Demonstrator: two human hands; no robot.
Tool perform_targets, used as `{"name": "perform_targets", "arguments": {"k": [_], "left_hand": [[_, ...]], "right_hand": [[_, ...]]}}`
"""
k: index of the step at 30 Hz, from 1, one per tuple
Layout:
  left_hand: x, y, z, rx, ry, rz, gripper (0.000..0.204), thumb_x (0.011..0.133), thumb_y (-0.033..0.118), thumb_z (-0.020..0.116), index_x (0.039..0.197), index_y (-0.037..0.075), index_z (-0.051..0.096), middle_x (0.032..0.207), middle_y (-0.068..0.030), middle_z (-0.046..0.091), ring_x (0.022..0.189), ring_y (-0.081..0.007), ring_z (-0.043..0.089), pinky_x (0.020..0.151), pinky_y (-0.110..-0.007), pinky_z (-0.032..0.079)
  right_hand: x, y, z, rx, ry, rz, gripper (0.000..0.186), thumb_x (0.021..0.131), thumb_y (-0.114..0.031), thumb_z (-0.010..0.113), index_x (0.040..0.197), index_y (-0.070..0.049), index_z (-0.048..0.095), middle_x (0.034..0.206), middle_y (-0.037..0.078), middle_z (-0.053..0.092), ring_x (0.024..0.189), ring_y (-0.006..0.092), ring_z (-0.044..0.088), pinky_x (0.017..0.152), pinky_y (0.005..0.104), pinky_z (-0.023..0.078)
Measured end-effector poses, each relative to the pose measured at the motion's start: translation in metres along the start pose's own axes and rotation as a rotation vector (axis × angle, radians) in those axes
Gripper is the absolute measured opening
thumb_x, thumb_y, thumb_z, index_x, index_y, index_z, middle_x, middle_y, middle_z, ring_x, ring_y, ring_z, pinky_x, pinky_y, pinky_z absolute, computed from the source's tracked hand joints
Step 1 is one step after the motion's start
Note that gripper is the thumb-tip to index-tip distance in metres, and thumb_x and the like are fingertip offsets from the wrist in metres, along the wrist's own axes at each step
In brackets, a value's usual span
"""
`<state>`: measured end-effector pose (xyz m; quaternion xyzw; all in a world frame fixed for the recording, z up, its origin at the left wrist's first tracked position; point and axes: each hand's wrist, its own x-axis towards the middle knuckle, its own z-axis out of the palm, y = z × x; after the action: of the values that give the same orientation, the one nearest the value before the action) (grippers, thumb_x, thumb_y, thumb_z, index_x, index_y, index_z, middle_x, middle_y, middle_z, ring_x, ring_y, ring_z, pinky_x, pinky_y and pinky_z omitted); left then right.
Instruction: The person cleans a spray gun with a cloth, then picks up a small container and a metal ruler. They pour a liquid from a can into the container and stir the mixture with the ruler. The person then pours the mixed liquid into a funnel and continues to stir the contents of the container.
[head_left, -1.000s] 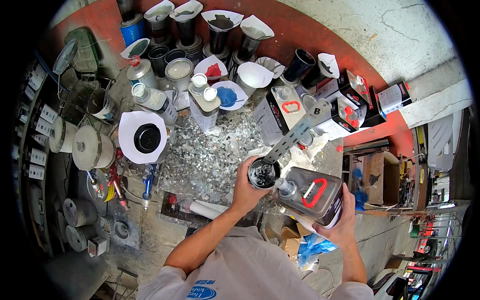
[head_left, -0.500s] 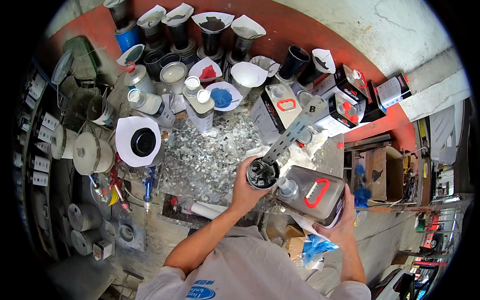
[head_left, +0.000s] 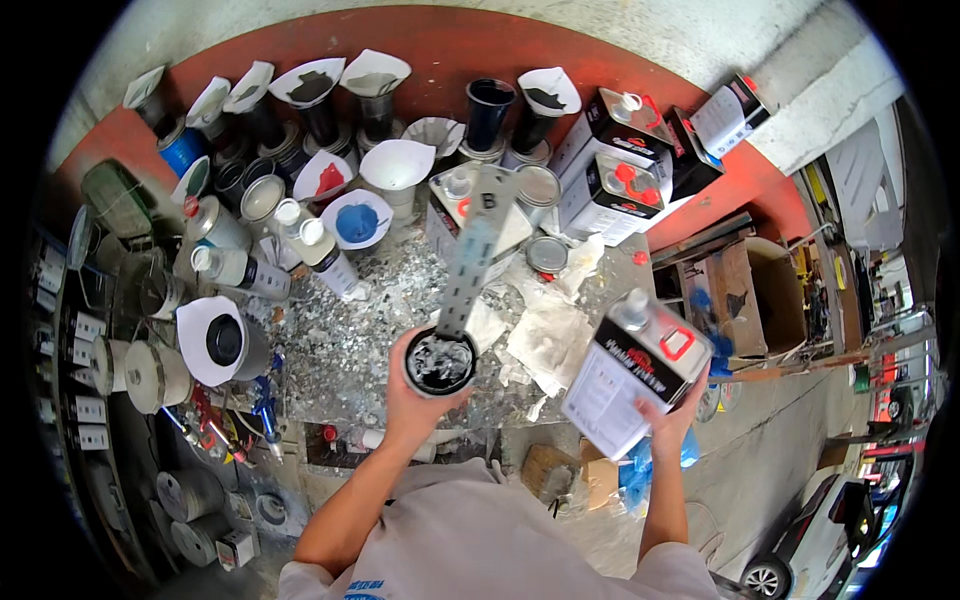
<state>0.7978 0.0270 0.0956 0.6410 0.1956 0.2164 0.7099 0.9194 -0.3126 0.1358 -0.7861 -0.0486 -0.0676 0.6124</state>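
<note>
My left hand [head_left: 408,408] is wrapped round a dark mixing cup [head_left: 440,388] above the front of the bench. Black paint with pale, shiny streaks shows inside. A perforated metal mixing stick [head_left: 476,245] stands in the cup, leaning up and away past the rim. To the right, my right hand [head_left: 668,418] grips a rectangular metal can [head_left: 612,385] low on its side. The can has a translucent spout cap, a red handle and a black-and-white label. It is held tilted, well apart from the cup.
Several paint cups with paper strainers line the red wall, a grey one [head_left: 375,75] among them. Squeeze bottles [head_left: 330,262] stand left of centre. More cans [head_left: 615,195] are at the back right. Crumpled paper [head_left: 548,335] lies on the paint-spattered bench [head_left: 350,375]. Spray guns [head_left: 265,408] hang at the left edge.
The can has moved away from the cup to the right, and its labelled side now shows. My left hand has shifted left with the cup. Pale streaks now top the paint. The view has turned.
</note>
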Motion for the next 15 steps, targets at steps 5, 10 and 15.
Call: {"name": "perform_targets", "arguments": {"k": [5,10,15], "left_hand": [[-0.006,0.006,-0.012,0.042,0.058,0.004,0.093,0.059,0.0,0.089,0.137,0.006,0.04,0.129,-0.0082,0.053,0.118,-0.0193,0.055,0.103,-0.034,0.045],[-0.013,0.015,-0.019,0.007,0.081,-0.02,0.093,0.059,-0.003,0.088,0.138,0.008,0.04,0.129,-0.0069,0.053,0.118,-0.0188,0.056,0.101,-0.034,0.048],[-0.02,0.021,-0.023,0.071,0.113,-0.065,0.09,0.06,0.001,0.089,0.136,0.005,0.04,0.128,-0.009,0.051,0.119,-0.02,0.053,0.103,-0.033,0.044]], "right_hand": [[0.048,0.059,-0.022,-0.268,0.393,-0.159,0.117,0.061,-0.003,0.085,0.156,-0.003,0.016,0.148,0.018,0.037,0.134,0.0286,0.039,0.115,0.0374,0.026],[0.088,0.107,-0.026,-0.276,0.602,-0.258,0.12,0.06,-0.016,0.091,0.153,-0.001,0.018,0.154,0.023,0.028,0.141,0.0352,0.03,0.119,0.0445,0.019],[0.074,0.135,-0.029,-0.353,0.654,-0.3,0.122,0.063,-0.024,0.093,0.153,0.001,0.014,0.151,0.026,0.024,0.14,0.0395,0.028,0.118,0.0477,0.024]]}}
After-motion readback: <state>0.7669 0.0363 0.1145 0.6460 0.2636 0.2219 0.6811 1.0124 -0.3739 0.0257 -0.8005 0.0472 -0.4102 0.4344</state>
